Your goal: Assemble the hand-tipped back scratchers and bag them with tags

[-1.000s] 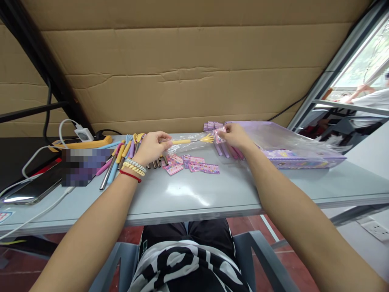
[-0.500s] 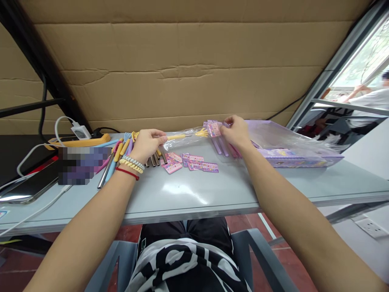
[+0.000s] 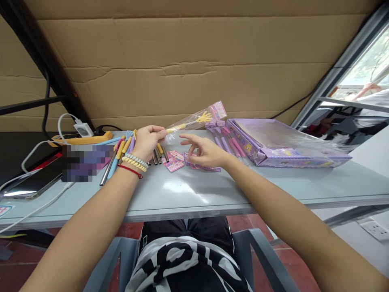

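Note:
My left hand [image 3: 147, 142] is closed on the handle end of a yellow hand-shaped stick in a clear plastic sleeve [image 3: 194, 119], which is lifted off the table and slants up to the right, with a pink card at its top. My right hand [image 3: 205, 152] hovers open, fingers spread, just over several small pink cards [image 3: 174, 161] lying on the grey table [image 3: 194, 190]. It holds nothing. More coloured sticks [image 3: 121, 154] lie fanned under my left wrist. Purple and pink packed sticks [image 3: 226, 140] lie right of my right hand.
A flat purple box with a clear film cover [image 3: 279, 144] lies at the right. A yellow power strip [image 3: 82, 140], a white charger and cables, and a dark phone [image 3: 30, 184] sit at the left. Cardboard walls the back. Another person's arm shows far right.
My right hand let go of the pink card at the sleeve's top and came back left over the loose cards. My left hand raised the sleeved stick, tilting it upward.

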Demonstrator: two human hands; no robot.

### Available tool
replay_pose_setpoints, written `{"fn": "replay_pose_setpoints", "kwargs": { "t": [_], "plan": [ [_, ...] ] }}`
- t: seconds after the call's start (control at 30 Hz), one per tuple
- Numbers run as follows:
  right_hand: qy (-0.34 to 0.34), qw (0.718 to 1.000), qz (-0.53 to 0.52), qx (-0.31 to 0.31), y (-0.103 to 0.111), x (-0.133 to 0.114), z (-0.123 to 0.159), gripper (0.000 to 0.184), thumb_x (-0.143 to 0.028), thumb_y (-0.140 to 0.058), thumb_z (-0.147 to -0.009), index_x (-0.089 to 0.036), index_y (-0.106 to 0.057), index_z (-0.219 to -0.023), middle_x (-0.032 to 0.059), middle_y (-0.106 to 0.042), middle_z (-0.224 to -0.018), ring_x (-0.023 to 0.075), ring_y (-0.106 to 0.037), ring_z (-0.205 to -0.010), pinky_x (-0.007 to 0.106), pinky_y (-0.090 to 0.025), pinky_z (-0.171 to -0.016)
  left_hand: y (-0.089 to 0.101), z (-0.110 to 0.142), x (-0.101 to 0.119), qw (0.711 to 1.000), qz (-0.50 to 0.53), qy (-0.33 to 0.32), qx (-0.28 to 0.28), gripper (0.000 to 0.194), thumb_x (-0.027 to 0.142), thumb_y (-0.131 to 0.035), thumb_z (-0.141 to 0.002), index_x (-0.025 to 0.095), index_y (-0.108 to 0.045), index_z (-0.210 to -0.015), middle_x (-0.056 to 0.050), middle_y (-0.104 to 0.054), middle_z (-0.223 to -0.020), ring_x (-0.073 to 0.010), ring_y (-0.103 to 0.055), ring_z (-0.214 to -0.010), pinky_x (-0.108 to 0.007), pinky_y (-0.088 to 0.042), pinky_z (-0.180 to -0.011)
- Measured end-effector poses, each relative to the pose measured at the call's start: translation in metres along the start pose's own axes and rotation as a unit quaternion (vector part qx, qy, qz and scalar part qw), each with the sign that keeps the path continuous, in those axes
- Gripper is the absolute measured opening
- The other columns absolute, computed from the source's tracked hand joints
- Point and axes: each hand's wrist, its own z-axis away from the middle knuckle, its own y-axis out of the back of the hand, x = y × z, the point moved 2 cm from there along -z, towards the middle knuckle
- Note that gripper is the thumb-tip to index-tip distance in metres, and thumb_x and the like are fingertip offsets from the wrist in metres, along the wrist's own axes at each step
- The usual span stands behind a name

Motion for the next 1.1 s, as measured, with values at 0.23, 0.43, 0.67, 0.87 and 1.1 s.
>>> {"fn": "replay_pose_setpoints", "kwargs": {
  "t": [0.23,0.43,0.67,0.87,1.1],
  "plan": [
    [0.018,1.000,0.016,0.020,-0.003,0.000,-0.001,0.082,-0.037,-0.063,-0.080,-0.016,-0.029,-0.152,0.0160,-0.031,-0.152,0.0194,-0.060,-0.102,0.025,-0.054,-0.063,-0.006,0.007,-0.002,0.995,-0.011,0.036,-0.094,0.014,0.013,-0.075,-0.057,0.011,-0.065,-0.067,-0.003,-0.061,-0.064,-0.0122,-0.055,-0.060,-0.026,-0.044,-0.061],
    [0.008,0.998,0.041,0.045,0.001,0.001,0.000,0.073,-0.039,-0.063,-0.079,-0.012,-0.042,-0.144,0.0149,-0.046,-0.142,0.0203,-0.059,-0.101,0.028,-0.055,-0.069,-0.003,0.004,-0.006,0.987,-0.073,0.044,-0.137,0.014,0.016,-0.077,-0.056,0.012,-0.065,-0.062,-0.002,-0.059,-0.059,-0.0109,-0.050,-0.057,-0.025,-0.040,-0.056],
    [0.014,0.996,0.052,0.064,0.002,0.003,0.000,0.058,-0.035,-0.062,-0.079,-0.012,-0.055,-0.131,0.0131,-0.058,-0.127,0.0197,-0.059,-0.097,0.029,-0.054,-0.069,-0.005,0.010,-0.006,0.951,-0.107,0.119,-0.266,0.030,0.014,-0.082,-0.054,0.014,-0.060,-0.074,-0.001,-0.060,-0.060,-0.0133,-0.054,-0.054,-0.025,-0.040,-0.051],
    [0.042,0.998,0.040,0.040,0.002,-0.002,0.000,0.052,-0.035,-0.062,-0.080,-0.014,-0.056,-0.127,0.0125,-0.060,-0.121,0.0181,-0.059,-0.094,0.028,-0.052,-0.070,-0.011,0.019,-0.008,0.924,-0.083,0.158,-0.339,0.052,0.015,-0.087,-0.053,0.012,-0.062,-0.099,0.000,-0.062,-0.066,-0.0127,-0.058,-0.059,-0.024,-0.044,-0.057],
    [0.005,0.998,-0.019,0.058,0.007,-0.006,0.002,0.038,-0.036,-0.067,-0.074,-0.016,-0.053,-0.103,0.0089,-0.057,-0.110,0.0142,-0.056,-0.087,0.020,-0.045,-0.055,-0.016,0.021,-0.011,0.921,-0.044,0.162,-0.351,0.038,0.016,-0.085,-0.058,0.011,-0.063,-0.088,-0.004,-0.064,-0.072,-0.0130,-0.059,-0.062,-0.024,-0.045,-0.057]
  ]
}}
